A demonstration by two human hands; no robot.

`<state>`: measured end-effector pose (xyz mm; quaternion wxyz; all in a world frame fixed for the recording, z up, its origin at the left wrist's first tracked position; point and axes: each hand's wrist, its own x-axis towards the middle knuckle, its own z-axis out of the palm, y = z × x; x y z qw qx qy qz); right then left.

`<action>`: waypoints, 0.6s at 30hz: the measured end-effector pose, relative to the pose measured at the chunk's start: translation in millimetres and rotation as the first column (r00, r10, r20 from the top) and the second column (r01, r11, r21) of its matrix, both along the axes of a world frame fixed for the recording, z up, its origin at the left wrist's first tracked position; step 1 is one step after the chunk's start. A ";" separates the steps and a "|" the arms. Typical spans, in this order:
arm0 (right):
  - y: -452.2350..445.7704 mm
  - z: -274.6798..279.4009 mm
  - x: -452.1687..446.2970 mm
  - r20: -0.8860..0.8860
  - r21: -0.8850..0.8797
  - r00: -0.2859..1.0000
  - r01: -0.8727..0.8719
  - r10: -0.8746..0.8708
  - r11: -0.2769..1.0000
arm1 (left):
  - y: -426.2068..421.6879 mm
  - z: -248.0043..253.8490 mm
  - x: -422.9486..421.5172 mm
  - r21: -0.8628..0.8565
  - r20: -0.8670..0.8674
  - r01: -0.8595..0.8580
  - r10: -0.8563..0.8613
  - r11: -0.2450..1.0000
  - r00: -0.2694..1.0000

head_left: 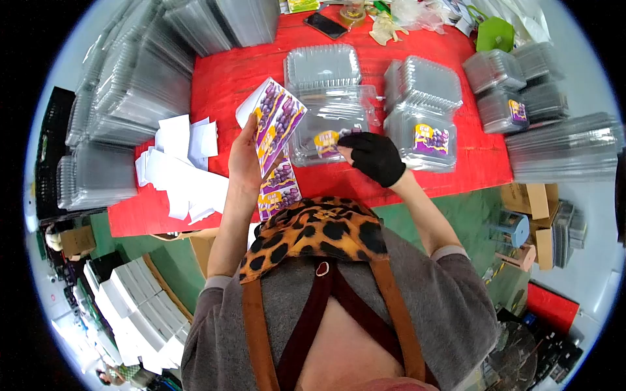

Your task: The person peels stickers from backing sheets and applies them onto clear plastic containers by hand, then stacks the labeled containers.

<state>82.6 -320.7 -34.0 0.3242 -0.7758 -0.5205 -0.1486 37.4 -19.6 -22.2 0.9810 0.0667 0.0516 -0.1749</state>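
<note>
My left hand (pixel 244 156), bare, grips a folded strip of grape stickers (pixel 277 127), printed purple and yellow on white backing. The strip's lower end (pixel 280 189) hangs toward my apron. My right hand (pixel 373 156), in a black glove that leaves fingertips bare, has its fingers curled at one grape sticker (pixel 326 143). That sticker is at the front of a clear plastic clamshell box (pixel 310 120); whether it lies fully flat is hidden by my fingers. To the right, another clear box (pixel 420 156) bears a grape sticker (pixel 432 139) on its lid.
Crumpled white backing paper (pixel 189 173) lies at left on the red table (pixel 241 68). Tall stacks of clear boxes (pixel 140 88) stand at the left, more boxes (pixel 493 70) at the right. A phone (pixel 325 25) and tape roll (pixel 352 14) are at the back.
</note>
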 end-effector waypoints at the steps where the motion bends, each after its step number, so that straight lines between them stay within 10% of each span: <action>1: 3.7 -8.0 1.2 0.122 0.036 0.991 0.042 -0.046 0.998 | -1.0 4.6 -0.9 0.031 -0.008 -0.004 0.005 1.000 1.000; 6: 16.7 -34.0 14.8 0.141 0.016 0.983 0.116 -0.118 0.993 | -2.0 8.2 -3.1 0.042 -0.011 -0.001 0.002 0.999 1.000; 9: 23.7 -33.0 16.0 -0.188 0.120 0.978 0.117 -0.093 0.986 | -3.7 11.0 -3.4 -0.002 -0.052 -0.005 0.005 1.000 0.999; 18: 32.8 -49.9 31.5 -0.269 -0.236 0.958 0.033 -0.098 0.971 | -14.6 19.1 -8.3 -0.005 -0.110 -0.070 0.069 0.998 0.992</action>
